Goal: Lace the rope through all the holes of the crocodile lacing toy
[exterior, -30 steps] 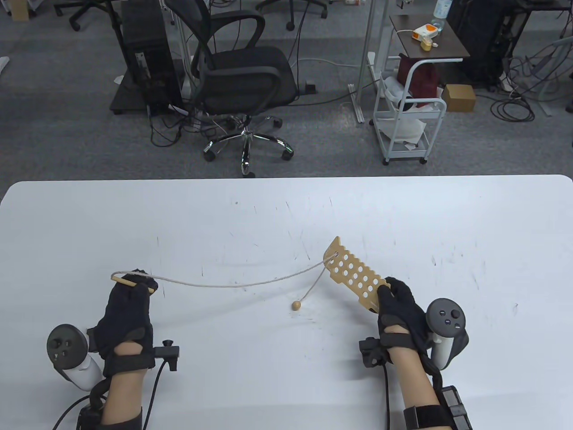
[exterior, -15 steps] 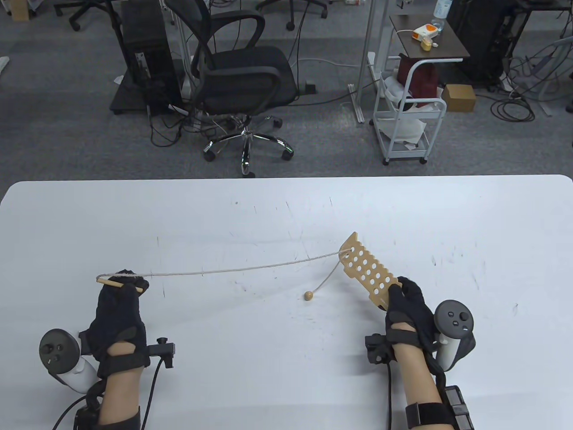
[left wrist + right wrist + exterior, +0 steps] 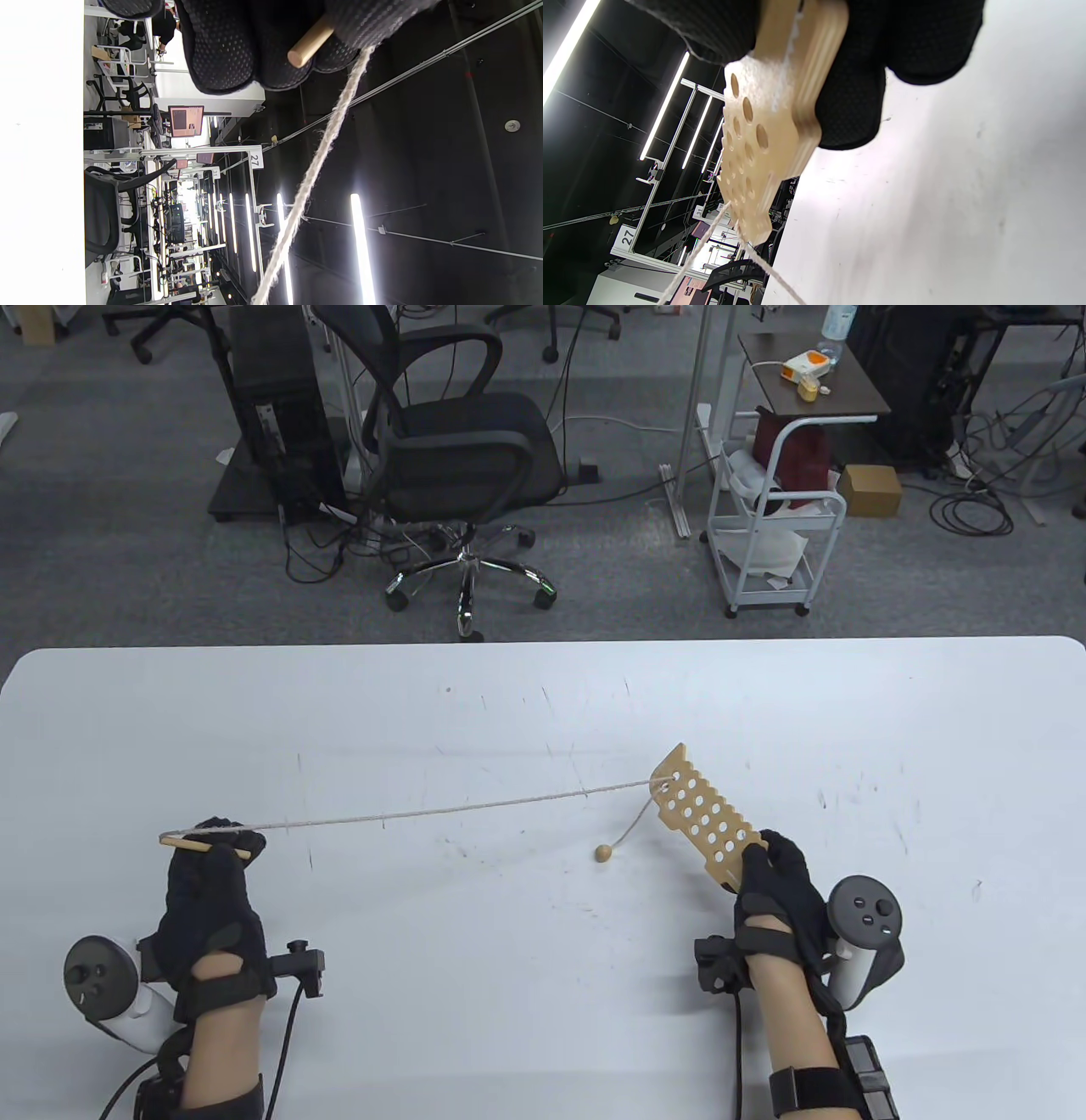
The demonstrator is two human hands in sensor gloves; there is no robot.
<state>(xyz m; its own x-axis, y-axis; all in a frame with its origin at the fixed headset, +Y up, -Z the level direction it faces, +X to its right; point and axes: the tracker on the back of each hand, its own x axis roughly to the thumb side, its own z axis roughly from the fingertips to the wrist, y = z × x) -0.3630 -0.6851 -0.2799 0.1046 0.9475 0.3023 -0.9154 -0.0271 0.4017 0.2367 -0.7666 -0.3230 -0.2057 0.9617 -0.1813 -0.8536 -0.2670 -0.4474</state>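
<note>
Near the table's front edge toward its right side, the right hand grips the lower end of the wooden crocodile lacing toy, fingers curled round it, holding it tilted above the surface. The rope runs taut from a hole at the toy's far end across to the left hand, near the front left corner, whose fingers pinch the wooden needle. A short tail hangs from the toy, ending in a bead at the tabletop.
</note>
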